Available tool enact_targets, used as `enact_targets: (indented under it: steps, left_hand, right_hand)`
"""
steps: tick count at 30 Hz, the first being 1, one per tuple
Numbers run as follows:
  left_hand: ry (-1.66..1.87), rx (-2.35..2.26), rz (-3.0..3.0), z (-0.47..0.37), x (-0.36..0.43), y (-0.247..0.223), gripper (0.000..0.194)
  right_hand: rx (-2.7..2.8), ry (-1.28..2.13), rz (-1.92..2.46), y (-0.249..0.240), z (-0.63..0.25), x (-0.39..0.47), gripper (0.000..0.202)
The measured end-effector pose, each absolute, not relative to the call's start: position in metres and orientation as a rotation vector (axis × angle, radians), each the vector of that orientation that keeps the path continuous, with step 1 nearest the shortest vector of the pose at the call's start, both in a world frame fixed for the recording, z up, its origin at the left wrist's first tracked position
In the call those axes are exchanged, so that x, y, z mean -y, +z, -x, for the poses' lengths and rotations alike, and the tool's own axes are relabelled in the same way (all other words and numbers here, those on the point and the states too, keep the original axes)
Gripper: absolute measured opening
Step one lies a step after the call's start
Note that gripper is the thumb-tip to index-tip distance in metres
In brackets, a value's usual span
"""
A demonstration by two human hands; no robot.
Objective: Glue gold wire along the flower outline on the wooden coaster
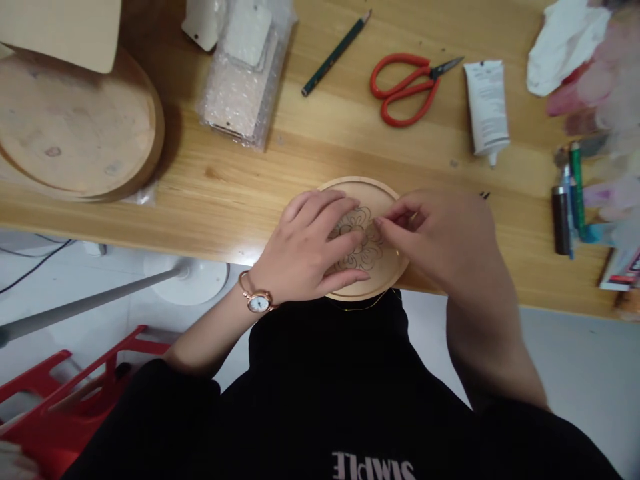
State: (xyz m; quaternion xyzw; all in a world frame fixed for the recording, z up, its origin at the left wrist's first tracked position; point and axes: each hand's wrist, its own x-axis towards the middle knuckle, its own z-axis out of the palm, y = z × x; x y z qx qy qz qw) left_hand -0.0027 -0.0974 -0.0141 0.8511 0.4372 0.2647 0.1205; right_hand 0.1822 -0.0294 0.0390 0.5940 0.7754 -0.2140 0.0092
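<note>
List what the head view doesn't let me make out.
In the head view:
Flower drawing: partly covered by the left hand.
Anything pinched in the right hand: hidden by the hand itself.
Print on the white tube: too small, blurred.
Large round tray: cut off at left edge, overlapped by a board.

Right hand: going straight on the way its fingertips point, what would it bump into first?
The right hand would likely meet the left hand first, its fingers spread over the round wooden plate; depth is hard to judge.
</note>
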Motion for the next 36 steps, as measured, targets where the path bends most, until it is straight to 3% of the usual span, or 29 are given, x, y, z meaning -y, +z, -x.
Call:
enact_targets:
  steps: [10,23,36]
  left_hand:
    - [0.775,-1.274,-2.470,0.003,0.097,-0.013,0.052]
    - [0.773,-1.245,-2.388,0.006,0.097,-0.013,0.067]
    - [0.736,-1.289,-2.430,0.003,0.098,-0.014,0.070]
  right_hand:
    - [-2.202,-0.752,-1.854,0.047,-0.179,0.028,0.015]
    - [-2.189,-0.685,-1.780,0.049,-0.176,0.023,0.014]
    - [-2.287,-0.656,-1.703,0.051,-0.178,0.021,0.015]
